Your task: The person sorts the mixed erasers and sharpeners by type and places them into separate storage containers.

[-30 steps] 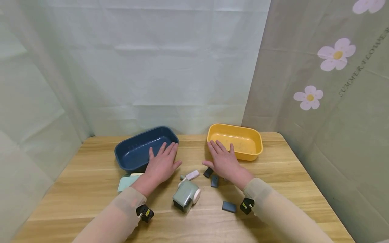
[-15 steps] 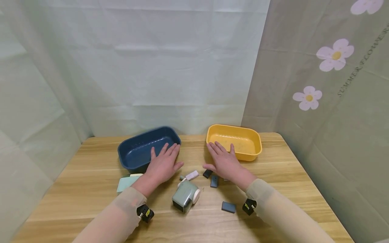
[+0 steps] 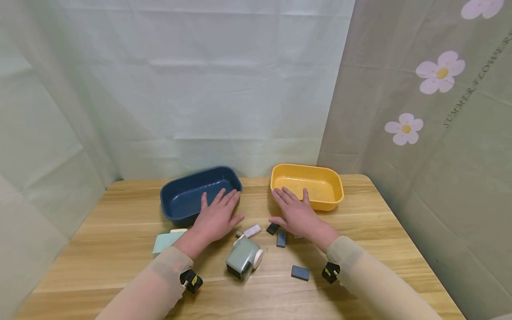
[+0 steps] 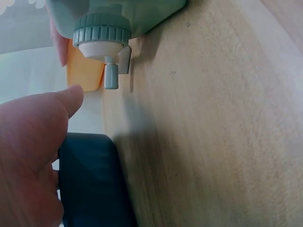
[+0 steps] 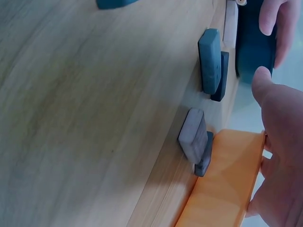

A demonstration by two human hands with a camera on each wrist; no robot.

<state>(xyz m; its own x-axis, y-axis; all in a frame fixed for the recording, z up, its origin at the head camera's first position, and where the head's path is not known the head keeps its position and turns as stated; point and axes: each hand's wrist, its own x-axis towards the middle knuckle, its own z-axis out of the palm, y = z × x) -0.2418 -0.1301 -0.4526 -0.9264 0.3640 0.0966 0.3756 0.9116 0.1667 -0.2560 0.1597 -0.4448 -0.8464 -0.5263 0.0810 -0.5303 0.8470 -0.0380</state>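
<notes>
1. The left hand (image 3: 215, 221) lies across the near right rim of the navy tray (image 3: 180, 200), at the back of the counter (image 3: 120, 258); its grip is spread, fingers straight, pinching nothing.
2. The right hand (image 3: 298, 217) mirrors it at the yellow tray (image 3: 320, 184), back and to the right, its grip likewise spread (firm contact is hard to judge).
3. What could go wrong: downward weight on either near rim might tip that tray, since the fingers sit at one edge rather than around it.
4. Pulling the yellow tray nearer could shove the blocks just in front of it; a low right wrist might sweep them too.
5. The green crank device (image 3: 244, 255) sits between the forearms, so a careless inward swing of the left one could knock it over.
6. Counted: two trays, one crank device, one mint box (image 3: 165, 241), partly hidden.
7. Six blocks show across the views: a pale block (image 3: 252, 230), a black block (image 3: 273, 228), the farther blue block (image 3: 282, 239), the nearer blue block (image 3: 300, 273), a greyish block (image 5: 191, 135) and a dark block (image 5: 204, 158) beside the yellow tray.
</notes>
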